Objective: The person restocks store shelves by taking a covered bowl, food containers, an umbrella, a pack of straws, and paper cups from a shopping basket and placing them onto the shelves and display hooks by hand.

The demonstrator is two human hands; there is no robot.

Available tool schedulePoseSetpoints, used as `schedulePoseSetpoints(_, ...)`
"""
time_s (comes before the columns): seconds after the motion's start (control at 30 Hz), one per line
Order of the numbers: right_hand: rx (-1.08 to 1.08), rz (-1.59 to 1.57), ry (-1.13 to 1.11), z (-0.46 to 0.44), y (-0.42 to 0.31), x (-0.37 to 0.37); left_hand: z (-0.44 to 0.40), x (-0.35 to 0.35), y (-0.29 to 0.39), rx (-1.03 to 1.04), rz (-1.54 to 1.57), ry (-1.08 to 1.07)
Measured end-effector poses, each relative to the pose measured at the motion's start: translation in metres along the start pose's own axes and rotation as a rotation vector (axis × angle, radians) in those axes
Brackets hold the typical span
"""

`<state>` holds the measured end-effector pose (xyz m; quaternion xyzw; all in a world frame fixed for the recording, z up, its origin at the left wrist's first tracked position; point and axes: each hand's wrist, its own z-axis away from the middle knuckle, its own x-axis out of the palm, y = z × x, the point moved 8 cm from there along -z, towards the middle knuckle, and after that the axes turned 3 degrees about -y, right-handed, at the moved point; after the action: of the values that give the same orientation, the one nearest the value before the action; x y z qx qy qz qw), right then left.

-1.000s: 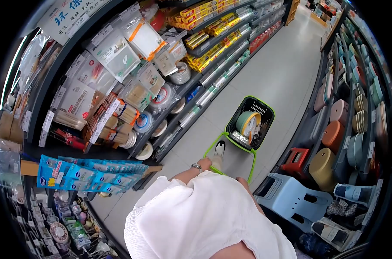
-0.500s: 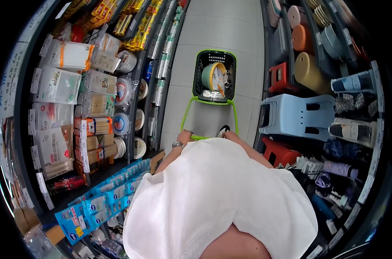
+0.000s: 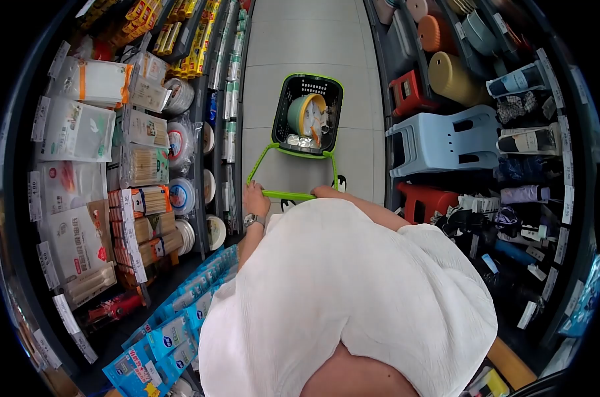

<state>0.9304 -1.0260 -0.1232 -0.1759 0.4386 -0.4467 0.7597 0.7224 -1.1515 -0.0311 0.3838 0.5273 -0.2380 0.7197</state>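
Observation:
A black shopping basket [image 3: 336, 116] with a green rim stands on the aisle floor ahead of me. Its long green handle [image 3: 290, 196] reaches back towards my body. My left hand [image 3: 254, 200], with a watch on the wrist, is closed around the handle's left end. Near the right end, my right hand [image 3: 326, 192] grips the crossbar; its fingers are partly hidden. Inside the basket lie a green bowl [image 3: 296, 113] with a yellow inside, a plastic-wrapped packet [image 3: 314, 124] and a silvery pack [image 3: 299, 141].
Shelves on the left carry disposable plates [image 3: 181, 196], chopstick packs [image 3: 148, 165] and blue packets [image 3: 170, 336]. To the right are a light-blue plastic stool [image 3: 439, 140], red stools [image 3: 424, 202] and folded umbrellas [image 3: 525, 194]. Grey floor tiles [image 3: 306, 40] run between both shelf rows.
The basket and both hands have shifted left in view, and the view has turned slightly. My left hand shows more fully at the handle's end. The basket's contents look the same.

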Motion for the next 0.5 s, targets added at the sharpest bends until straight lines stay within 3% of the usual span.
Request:
schedulePoseSetpoints(0.13,-0.065,-0.184,-0.058,0.008,-0.05,0.014,0.016,-0.026,-0.028,-0.014,0.051,0.038)
schedulePoseSetpoints(0.27,0.002,-0.18,-0.118,0.016,-0.085,0.03,0.037,-0.048,-0.058,-0.031,0.05,0.122)
schedulePoseSetpoints(0.33,-0.044,-0.151,-0.069,0.018,-0.101,0.037,0.047,-0.052,-0.067,-0.024,0.041,0.11)
schedulePoseSetpoints(0.5,0.072,-0.145,0.073,0.042,-0.113,0.038,0.062,-0.039,-0.077,-0.008,0.147,0.073)
